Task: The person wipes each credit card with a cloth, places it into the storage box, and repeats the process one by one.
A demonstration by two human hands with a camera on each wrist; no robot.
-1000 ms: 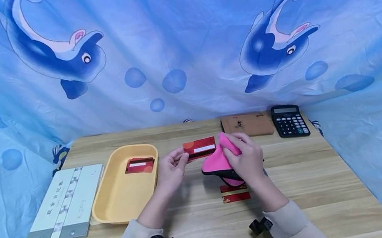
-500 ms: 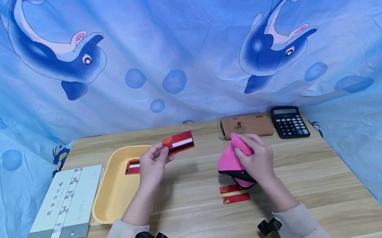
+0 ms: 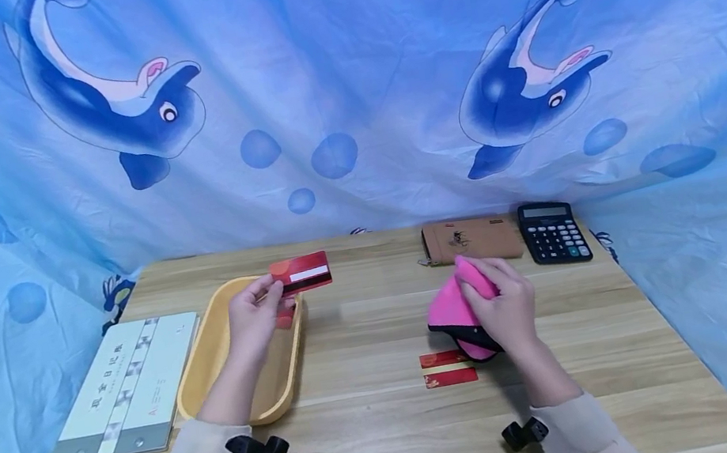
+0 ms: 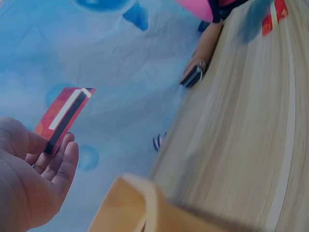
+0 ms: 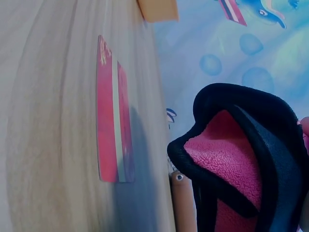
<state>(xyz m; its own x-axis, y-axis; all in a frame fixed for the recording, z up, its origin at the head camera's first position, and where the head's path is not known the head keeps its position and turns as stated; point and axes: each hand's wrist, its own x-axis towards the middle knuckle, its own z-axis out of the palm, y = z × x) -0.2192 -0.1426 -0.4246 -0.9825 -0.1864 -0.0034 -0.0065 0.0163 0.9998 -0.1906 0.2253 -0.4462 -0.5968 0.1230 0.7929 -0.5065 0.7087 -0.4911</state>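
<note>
Above the yellow tray, my left hand pinches a red card with a white strip and a dark stripe. Thumb and fingers grip one end of the card, as the left wrist view shows. Another red card in the tray is mostly hidden behind that hand. My right hand grips a pink pouch with black edging, held over the table. In the right wrist view the pouch's mouth gapes, showing a fuzzy pink lining. A red card with a pale stripe lies on the table beside the pouch.
A pale notebook lies left of the tray. At the back right are a brown wallet with a zip and a black calculator. A blue dolphin-printed curtain hangs behind the wooden table.
My left hand has carried the red card leftward, away from the pouch to above the tray. My right hand has shifted a little to the right with the pouch.
</note>
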